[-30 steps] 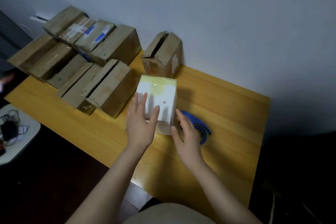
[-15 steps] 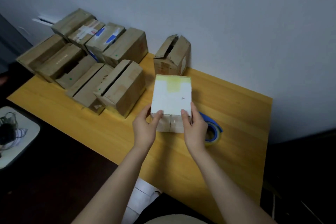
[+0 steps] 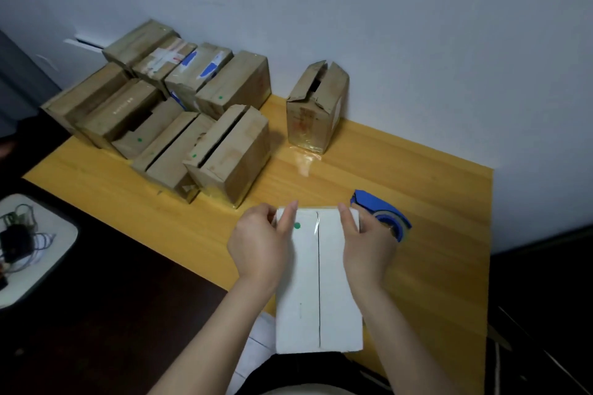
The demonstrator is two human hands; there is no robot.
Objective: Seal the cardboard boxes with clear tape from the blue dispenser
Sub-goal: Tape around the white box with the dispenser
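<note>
A white box faces me with its two closed flaps meeting in a dark centre seam; a green dot sits near its top left. My left hand grips the box's upper left side, fingers curled over the top edge. On the upper right side, my right hand grips it the same way. The blue tape dispenser with clear tape lies on the yellow table just behind my right hand, untouched.
Several brown cardboard boxes are packed together at the table's back left against the wall. One brown box stands alone, its top flaps ajar. A white stool with cables stands at the left, below the table.
The white box has been pulled toward me and tipped, so its seamed flap side now faces up. Both hands shifted from its near bottom edge to its upper sides.
</note>
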